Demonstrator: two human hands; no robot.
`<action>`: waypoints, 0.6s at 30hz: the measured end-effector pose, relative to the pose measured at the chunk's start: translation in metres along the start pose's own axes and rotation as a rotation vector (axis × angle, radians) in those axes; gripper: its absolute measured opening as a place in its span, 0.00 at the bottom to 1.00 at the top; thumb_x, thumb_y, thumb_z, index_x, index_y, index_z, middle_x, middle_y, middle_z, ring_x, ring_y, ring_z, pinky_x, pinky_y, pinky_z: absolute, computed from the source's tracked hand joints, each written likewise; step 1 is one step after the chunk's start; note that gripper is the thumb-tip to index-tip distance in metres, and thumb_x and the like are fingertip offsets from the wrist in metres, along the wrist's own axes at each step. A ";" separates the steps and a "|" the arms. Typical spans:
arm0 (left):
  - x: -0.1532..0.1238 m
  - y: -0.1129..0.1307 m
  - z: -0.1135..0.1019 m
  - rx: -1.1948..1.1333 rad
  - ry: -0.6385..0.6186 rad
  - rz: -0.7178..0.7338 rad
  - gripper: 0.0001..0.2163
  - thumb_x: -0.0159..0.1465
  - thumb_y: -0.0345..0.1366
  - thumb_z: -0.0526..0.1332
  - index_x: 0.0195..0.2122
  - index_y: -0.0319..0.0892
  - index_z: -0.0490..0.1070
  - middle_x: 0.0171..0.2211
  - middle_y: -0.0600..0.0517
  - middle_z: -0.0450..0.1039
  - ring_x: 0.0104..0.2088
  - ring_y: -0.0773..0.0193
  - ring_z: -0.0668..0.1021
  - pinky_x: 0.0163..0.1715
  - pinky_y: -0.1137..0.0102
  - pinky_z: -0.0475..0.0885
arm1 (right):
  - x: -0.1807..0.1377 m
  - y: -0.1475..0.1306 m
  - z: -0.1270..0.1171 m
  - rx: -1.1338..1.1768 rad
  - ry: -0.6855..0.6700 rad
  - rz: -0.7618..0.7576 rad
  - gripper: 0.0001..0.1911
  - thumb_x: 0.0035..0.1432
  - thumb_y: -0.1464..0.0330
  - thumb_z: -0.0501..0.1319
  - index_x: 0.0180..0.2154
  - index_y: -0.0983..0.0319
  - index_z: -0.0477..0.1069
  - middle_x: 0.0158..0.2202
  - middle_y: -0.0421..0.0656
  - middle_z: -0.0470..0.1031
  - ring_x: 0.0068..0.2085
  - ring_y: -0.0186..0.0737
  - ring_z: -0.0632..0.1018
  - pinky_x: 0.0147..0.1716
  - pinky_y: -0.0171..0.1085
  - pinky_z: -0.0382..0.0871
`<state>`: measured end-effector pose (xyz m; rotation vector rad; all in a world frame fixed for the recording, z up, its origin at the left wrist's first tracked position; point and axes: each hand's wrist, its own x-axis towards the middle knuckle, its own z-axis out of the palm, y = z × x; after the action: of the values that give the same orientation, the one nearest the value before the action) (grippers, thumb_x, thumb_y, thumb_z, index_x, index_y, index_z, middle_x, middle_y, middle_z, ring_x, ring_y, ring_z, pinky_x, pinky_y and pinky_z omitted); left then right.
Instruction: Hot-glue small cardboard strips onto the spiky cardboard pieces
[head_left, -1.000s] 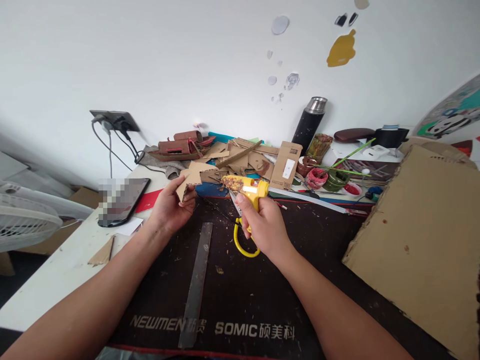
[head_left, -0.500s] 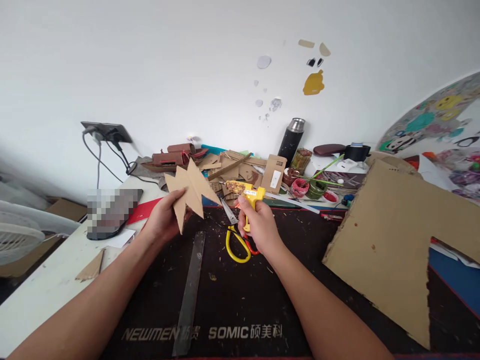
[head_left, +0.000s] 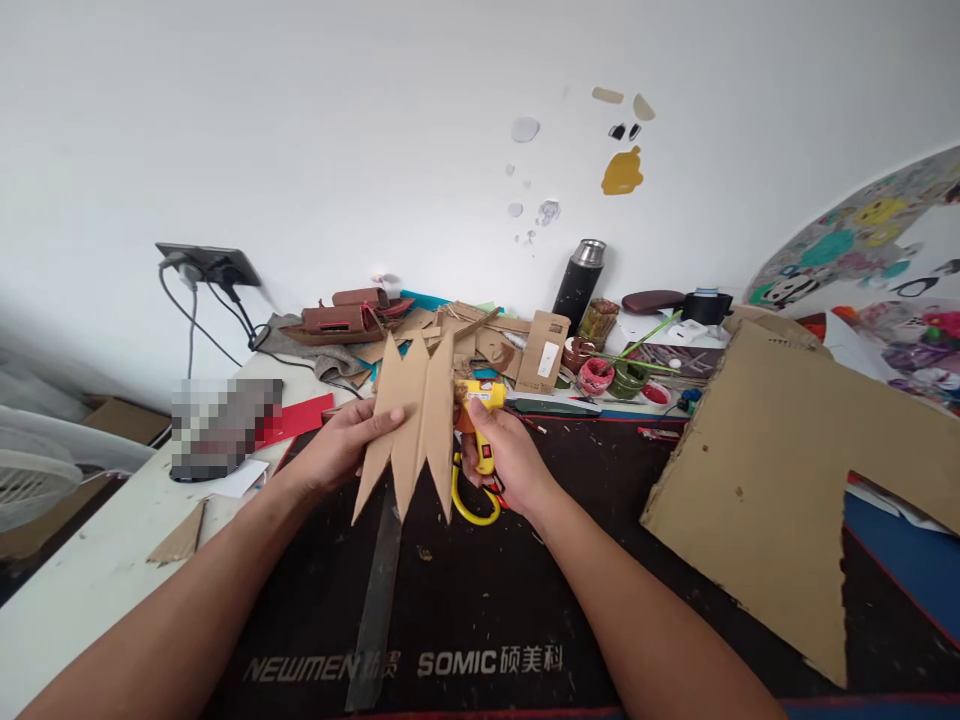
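My left hand (head_left: pixel 341 448) grips a brown cardboard cut-out (head_left: pixel 412 430) with several long pointed spikes, held upright above the dark desk mat (head_left: pixel 525 600), its flat face toward me. My right hand (head_left: pixel 502 455) is wrapped round the handle of a yellow hot glue gun (head_left: pixel 480 410), whose nozzle sits just behind the cardboard's right edge. Below my right hand, yellow-handled scissors (head_left: pixel 469 505) lie on the mat. A metal ruler (head_left: pixel 379 600) lies lengthwise under the cardboard piece.
A big notched cardboard sheet (head_left: pixel 757 480) covers the mat's right side. Cardboard scraps and a brown model (head_left: pixel 352 312) pile up at the back, beside a black flask (head_left: pixel 579 278) and paint pots (head_left: pixel 615 375). A phone (head_left: pixel 225 425) lies at the left; a fan (head_left: pixel 30 480) stands beyond the table edge.
My left hand has turned the cardboard piece so its spiked face points down toward me and brought it against the glue gun. My right hand moved the gun slightly left and lower.
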<state>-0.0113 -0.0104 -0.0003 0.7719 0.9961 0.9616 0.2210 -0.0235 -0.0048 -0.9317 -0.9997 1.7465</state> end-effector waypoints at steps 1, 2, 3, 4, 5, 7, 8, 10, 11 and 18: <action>-0.001 0.000 0.000 0.025 -0.025 -0.024 0.15 0.53 0.39 0.81 0.37 0.37 0.83 0.30 0.39 0.85 0.24 0.51 0.85 0.21 0.67 0.80 | 0.000 0.001 0.001 -0.002 -0.013 0.018 0.35 0.53 0.34 0.71 0.28 0.58 0.67 0.16 0.33 0.68 0.14 0.31 0.68 0.12 0.29 0.47; -0.003 -0.001 0.000 0.042 -0.048 -0.050 0.15 0.54 0.39 0.82 0.37 0.37 0.83 0.30 0.39 0.85 0.24 0.50 0.85 0.21 0.67 0.80 | 0.000 0.002 0.001 -0.005 -0.018 0.037 0.35 0.52 0.34 0.72 0.28 0.58 0.68 0.16 0.33 0.68 0.14 0.31 0.68 0.12 0.29 0.48; -0.004 -0.001 0.001 0.048 -0.065 -0.070 0.15 0.54 0.38 0.81 0.37 0.37 0.83 0.30 0.39 0.85 0.25 0.50 0.86 0.21 0.67 0.80 | 0.000 0.003 0.002 -0.008 -0.016 0.055 0.35 0.50 0.34 0.73 0.28 0.58 0.68 0.16 0.33 0.68 0.14 0.31 0.68 0.12 0.29 0.50; -0.005 -0.001 0.003 0.043 -0.075 -0.081 0.15 0.54 0.38 0.81 0.37 0.37 0.83 0.31 0.38 0.85 0.26 0.50 0.86 0.22 0.67 0.80 | -0.001 0.003 0.003 -0.008 -0.008 0.074 0.35 0.49 0.35 0.74 0.28 0.59 0.68 0.16 0.34 0.69 0.14 0.31 0.68 0.11 0.29 0.50; -0.005 -0.001 0.005 0.035 -0.081 -0.088 0.15 0.54 0.37 0.82 0.37 0.37 0.83 0.32 0.38 0.85 0.27 0.49 0.86 0.23 0.67 0.80 | -0.001 0.003 0.003 -0.006 0.002 0.093 0.35 0.48 0.35 0.75 0.27 0.59 0.68 0.16 0.34 0.69 0.13 0.31 0.68 0.11 0.29 0.51; -0.004 -0.002 0.007 0.010 -0.078 -0.086 0.15 0.54 0.38 0.82 0.37 0.37 0.82 0.31 0.39 0.85 0.27 0.49 0.86 0.25 0.65 0.81 | -0.001 0.003 0.004 0.013 0.021 0.120 0.35 0.46 0.37 0.76 0.26 0.59 0.68 0.16 0.34 0.70 0.13 0.30 0.68 0.10 0.28 0.49; -0.003 -0.002 0.008 -0.004 -0.067 -0.078 0.15 0.55 0.39 0.81 0.36 0.37 0.82 0.30 0.41 0.84 0.27 0.50 0.86 0.25 0.66 0.81 | -0.001 0.002 0.004 0.028 0.030 0.123 0.34 0.45 0.39 0.77 0.26 0.60 0.68 0.17 0.34 0.70 0.13 0.29 0.67 0.10 0.28 0.48; 0.001 -0.004 0.010 -0.018 -0.037 -0.055 0.16 0.59 0.45 0.79 0.34 0.39 0.80 0.25 0.45 0.81 0.22 0.55 0.82 0.20 0.69 0.76 | -0.001 0.001 0.004 0.071 0.061 0.106 0.32 0.45 0.42 0.78 0.26 0.60 0.68 0.17 0.34 0.70 0.13 0.28 0.67 0.10 0.28 0.46; 0.003 -0.005 0.010 -0.021 -0.032 -0.041 0.18 0.61 0.50 0.77 0.33 0.39 0.80 0.23 0.47 0.78 0.20 0.58 0.79 0.18 0.71 0.72 | 0.000 0.001 0.004 0.096 0.085 0.092 0.31 0.45 0.43 0.79 0.26 0.60 0.68 0.18 0.34 0.70 0.13 0.28 0.66 0.10 0.28 0.45; 0.006 -0.003 0.018 -0.163 -0.096 0.079 0.33 0.65 0.68 0.65 0.41 0.36 0.82 0.37 0.39 0.82 0.28 0.59 0.79 0.22 0.70 0.71 | 0.007 -0.011 -0.004 0.259 0.314 0.001 0.29 0.46 0.49 0.79 0.25 0.60 0.65 0.21 0.33 0.69 0.15 0.25 0.64 0.11 0.29 0.47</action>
<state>0.0077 -0.0076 0.0017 0.7184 0.7986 1.0508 0.2261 -0.0127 0.0020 -0.9980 -0.5569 1.6211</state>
